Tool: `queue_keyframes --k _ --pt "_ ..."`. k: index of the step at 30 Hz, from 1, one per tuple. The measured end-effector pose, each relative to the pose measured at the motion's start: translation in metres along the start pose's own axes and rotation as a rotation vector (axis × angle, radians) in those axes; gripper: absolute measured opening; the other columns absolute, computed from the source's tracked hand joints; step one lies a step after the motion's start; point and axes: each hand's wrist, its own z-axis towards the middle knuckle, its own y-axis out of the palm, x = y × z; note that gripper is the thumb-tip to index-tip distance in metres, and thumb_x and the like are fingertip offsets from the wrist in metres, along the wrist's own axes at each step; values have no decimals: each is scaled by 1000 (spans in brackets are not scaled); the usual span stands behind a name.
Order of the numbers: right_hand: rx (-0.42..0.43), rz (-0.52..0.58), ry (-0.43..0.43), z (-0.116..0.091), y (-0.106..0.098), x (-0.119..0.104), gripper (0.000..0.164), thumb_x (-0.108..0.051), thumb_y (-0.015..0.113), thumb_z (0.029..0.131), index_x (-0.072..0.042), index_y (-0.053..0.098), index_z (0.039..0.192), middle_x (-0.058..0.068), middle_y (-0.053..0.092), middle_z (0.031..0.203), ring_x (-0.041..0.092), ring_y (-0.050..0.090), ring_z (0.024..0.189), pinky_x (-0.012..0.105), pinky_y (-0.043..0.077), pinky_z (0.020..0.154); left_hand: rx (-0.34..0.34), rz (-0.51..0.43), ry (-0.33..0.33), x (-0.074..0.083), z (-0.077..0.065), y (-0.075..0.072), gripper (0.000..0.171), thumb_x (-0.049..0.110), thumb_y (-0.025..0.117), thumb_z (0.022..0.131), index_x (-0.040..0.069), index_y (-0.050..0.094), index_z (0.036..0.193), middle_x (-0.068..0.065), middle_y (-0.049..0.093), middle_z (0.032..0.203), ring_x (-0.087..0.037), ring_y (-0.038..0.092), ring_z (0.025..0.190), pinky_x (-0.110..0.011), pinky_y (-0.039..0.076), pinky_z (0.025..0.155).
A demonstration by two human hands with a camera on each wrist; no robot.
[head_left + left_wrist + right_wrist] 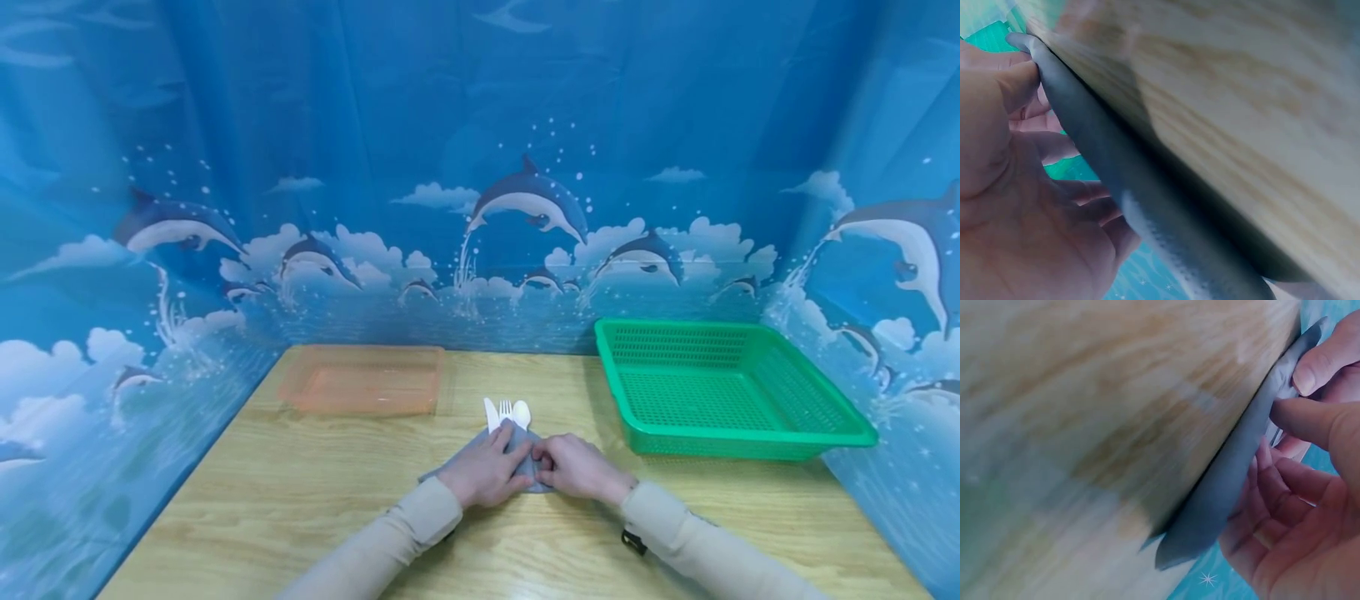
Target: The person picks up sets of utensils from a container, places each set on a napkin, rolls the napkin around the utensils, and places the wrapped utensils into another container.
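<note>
A grey cloth napkin (531,468) lies on the table, folded over the lower parts of a white knife (491,414), a white fork (506,408) and a white spoon (521,414). Their upper ends stick out at the far side, side by side. My left hand (483,472) rests on the napkin with its fingers extended, pressing over the handles, which are hidden. Close beside it, my right hand (573,467) has curled fingers and pinches the napkin at its right part. In the right wrist view, the napkin (1225,487) runs along the right thumb and fingers.
An orange see-through tray (363,381) stands at the back left of the wooden table (300,492). At the back right is a green perforated basket (750,435). A blue dolphin-print curtain (465,100) hangs around the table's back and sides.
</note>
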Motion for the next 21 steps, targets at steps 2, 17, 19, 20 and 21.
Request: queue_keyframes --k 2,17,19,20,21 --pt "-7 -14 -8 0 0 0 17 -15 68 77 -16 63 93 -15 48 60 2 45 54 21 39 46 9 6 5 0 0 0 61 52 33 93 18 24 144 -21 13 147 -33 22 132 -41 29 102" --pt "-36 -305 8 -15 1 -1 56 -39 58 87 -14 44 134 7 46 96 18 43 80 32 40 58 22 26 16 0 -1 -1 67 54 33 92 12 23 144 -21 15 147 -33 25 131 -40 28 103" --pt "-27 -362 60 -18 3 -1 56 -46 54 87 -22 43 136 10 45 99 21 43 83 36 41 56 26 30 17 0 0 -1 67 54 33 92 12 23 144 -21 16 147 -34 26 130 -41 28 103" --pt "-29 -385 86 -19 4 -1 55 -49 52 87 -26 42 136 10 45 99 22 42 84 37 41 55 28 34 20 0 0 0 67 54 33 92 12 24 144 -21 16 146 -34 26 130 -41 28 103" --pt "-33 -397 107 -20 4 -1 55 -50 51 87 -29 41 136 11 44 98 23 42 83 37 41 53 30 39 21 0 0 0 67 54 33 92 12 24 144 -21 16 146 -34 27 130 -41 28 103"
